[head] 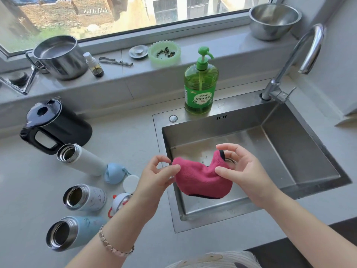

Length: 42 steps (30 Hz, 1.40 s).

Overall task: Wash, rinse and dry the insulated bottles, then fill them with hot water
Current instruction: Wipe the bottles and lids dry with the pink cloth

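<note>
We hold the cloth (pixel 201 180) over the sink (pixel 280 144). Our left hand (pixel 160 175) pinches its nine-o'clock edge and our right hand (pixel 239 169) its three-o'clock edge, the other fingers loosely spread. Untouched on the counter (pixel 125 132), left of both hands, are the uncapped white bottle (pixel 81 159) at nine o'clock, the blue bottle (pixel 73 232) at eight and the patterned bottle (pixel 85 197) between.

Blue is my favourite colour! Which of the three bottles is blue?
The light blue bottle, the one nearest the camera. The tall bottle by the kettle and the short patterned bottle are white.
</note>
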Tool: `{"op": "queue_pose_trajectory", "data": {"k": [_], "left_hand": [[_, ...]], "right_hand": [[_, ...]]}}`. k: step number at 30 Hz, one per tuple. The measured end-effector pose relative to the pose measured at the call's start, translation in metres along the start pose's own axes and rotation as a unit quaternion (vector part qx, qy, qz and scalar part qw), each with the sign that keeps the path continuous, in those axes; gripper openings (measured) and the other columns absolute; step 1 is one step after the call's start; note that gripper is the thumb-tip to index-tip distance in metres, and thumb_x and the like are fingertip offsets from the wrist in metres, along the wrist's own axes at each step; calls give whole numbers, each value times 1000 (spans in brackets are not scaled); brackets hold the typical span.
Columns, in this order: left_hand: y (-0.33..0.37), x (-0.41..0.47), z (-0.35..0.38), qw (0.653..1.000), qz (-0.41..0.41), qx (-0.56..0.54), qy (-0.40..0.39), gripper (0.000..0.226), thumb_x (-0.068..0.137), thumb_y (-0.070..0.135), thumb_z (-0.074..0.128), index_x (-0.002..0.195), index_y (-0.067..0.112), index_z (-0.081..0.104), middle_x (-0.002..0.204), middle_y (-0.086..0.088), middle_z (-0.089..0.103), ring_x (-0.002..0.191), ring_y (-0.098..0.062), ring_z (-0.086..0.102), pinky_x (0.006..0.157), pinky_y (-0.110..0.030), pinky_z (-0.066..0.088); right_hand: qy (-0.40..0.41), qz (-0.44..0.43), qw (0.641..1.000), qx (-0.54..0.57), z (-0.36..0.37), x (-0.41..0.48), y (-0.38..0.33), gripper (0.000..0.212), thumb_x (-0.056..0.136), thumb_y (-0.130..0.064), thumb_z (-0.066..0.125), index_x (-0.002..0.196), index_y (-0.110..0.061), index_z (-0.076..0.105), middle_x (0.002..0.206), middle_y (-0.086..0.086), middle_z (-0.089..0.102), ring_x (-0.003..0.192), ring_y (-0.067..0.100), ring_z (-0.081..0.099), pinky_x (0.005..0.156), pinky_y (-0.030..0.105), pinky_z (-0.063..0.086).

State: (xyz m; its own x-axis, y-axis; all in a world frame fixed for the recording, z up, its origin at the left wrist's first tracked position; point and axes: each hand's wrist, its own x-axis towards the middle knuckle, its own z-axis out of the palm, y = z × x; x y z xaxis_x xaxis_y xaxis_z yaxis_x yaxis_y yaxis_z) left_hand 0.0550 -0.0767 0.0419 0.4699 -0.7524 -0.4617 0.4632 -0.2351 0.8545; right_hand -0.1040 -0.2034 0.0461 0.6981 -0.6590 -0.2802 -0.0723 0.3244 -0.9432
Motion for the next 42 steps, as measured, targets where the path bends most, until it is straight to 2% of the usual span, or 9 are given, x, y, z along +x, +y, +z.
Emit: {"op": "queue_pose_trajectory", "data": {"k": [6, 9, 13, 17, 26, 31, 35, 39, 42], "left_hand": [[-9, 3, 10, 996, -50, 59, 51, 17, 86, -1, 60, 93, 14, 59, 68, -5, 66, 60, -16, 58, 72, -27, 51], [-15, 4, 15, 994, -98, 42, 35, 25, 92, -3, 49, 101, 17, 60, 67, -4, 62, 48, -12, 54, 67, -30, 52], [-12, -1, 23, 992, -121, -27, -16, 43, 94, -5, 37, 116, 26, 56, 75, -8, 59, 51, -14, 51, 53, -25, 51], [-4, -11, 24, 985, -117, -95, -83, 55, 93, -6, 33, 120, 37, 54, 64, -1, 61, 42, -10, 47, 43, -21, 46], [-3, -11, 9, 986, -110, -87, -94, 63, 87, -9, 35, 118, 41, 58, 53, -1, 49, 41, -8, 38, 44, -19, 40], [-4, -6, 3, 991, -106, 58, -61, 32, 93, 3, 48, 110, 25, 64, 84, -2, 65, 54, -11, 61, 52, -24, 54], [-5, 9, 12, 986, -50, 159, -27, 25, 89, -1, 56, 93, 19, 68, 86, -6, 69, 75, -14, 62, 77, -25, 52], [4, 30, 31, 977, 3, 215, 10, 30, 76, -7, 65, 89, 21, 68, 81, 0, 67, 72, -11, 60, 70, -18, 51], [13, 47, 38, 926, 88, 367, 26, 38, 69, -1, 70, 100, 21, 69, 89, 7, 66, 84, -11, 62, 80, -24, 53]], "right_hand": [[22, -36, 999, 32, -5, -4, -2, 18, 80, -5, 68, 91, -19, 69, 80, -5, 65, 70, 11, 59, 65, 19, 50], [29, -5, 999, 38, -6, -4, 3, 43, 58, -44, 82, 95, -25, 71, 88, 7, 60, 71, 17, 56, 64, 27, 50], [93, 174, 964, 178, -9, -5, 14, 20, 84, -14, 59, 104, -11, 61, 85, 7, 67, 63, 12, 65, 52, 20, 53], [8, 356, 902, 245, -11, -10, 26, 34, 70, -27, 66, 97, -7, 68, 78, 6, 65, 61, 16, 63, 54, 24, 55], [-144, 220, 895, 362, -2, -6, 25, 47, 63, -16, 81, 104, 1, 66, 104, 16, 67, 96, 25, 65, 82, 32, 54], [25, 155, 983, 99, -3, -4, 21, 33, 81, -3, 62, 111, 0, 50, 101, 15, 64, 87, 22, 62, 75, 31, 53], [167, 131, 959, -190, -9, -2, 17, 55, 76, -11, 74, 119, -9, 39, 109, 3, 57, 97, 17, 56, 83, 31, 45], [151, 125, 950, -241, -25, 6, 4, 91, 77, -13, 74, 145, -17, 13, 99, 8, 64, 94, 23, 59, 81, 29, 45], [64, 83, 940, -326, -43, 17, -8, 70, 71, -5, 75, 133, -22, 47, 100, 5, 66, 92, 22, 65, 80, 24, 52]]}}
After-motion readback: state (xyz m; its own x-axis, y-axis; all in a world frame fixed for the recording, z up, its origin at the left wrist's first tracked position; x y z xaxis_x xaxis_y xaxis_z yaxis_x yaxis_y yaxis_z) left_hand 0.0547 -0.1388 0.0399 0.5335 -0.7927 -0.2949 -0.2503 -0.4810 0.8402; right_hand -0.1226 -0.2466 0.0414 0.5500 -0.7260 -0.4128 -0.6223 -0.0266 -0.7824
